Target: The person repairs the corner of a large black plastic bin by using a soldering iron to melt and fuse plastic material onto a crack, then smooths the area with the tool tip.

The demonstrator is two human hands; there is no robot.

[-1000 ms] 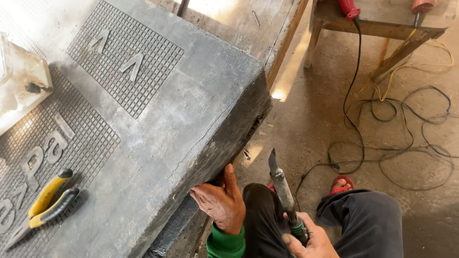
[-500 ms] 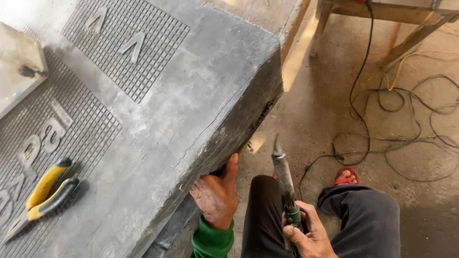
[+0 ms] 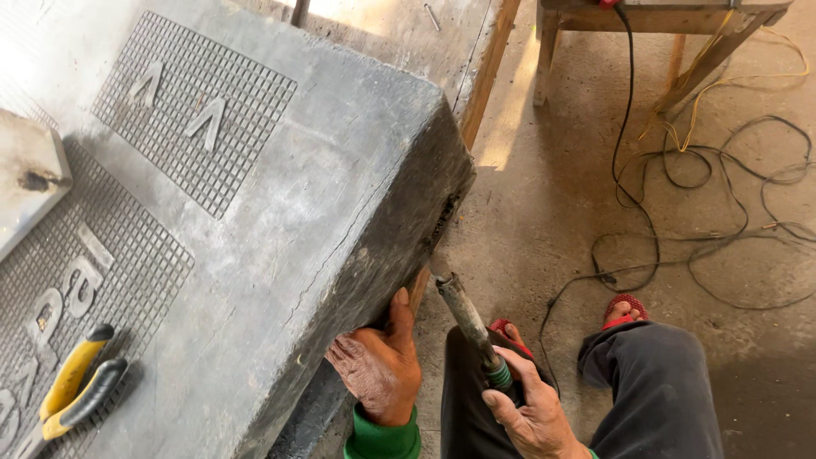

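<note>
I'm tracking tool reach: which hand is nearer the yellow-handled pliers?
The left hand. It grips the grey block's lower edge, on the pliers' side. The right hand holds the metal tool farther away, beyond the left.

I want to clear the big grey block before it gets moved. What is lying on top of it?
On the grey block, yellow-and-black pliers lie on a gridded panel near the lower left, and a pale object sits at the left edge. Anything beyond the picture's left edge is out of sight.

Pliers lie on block, cables right.
</note>
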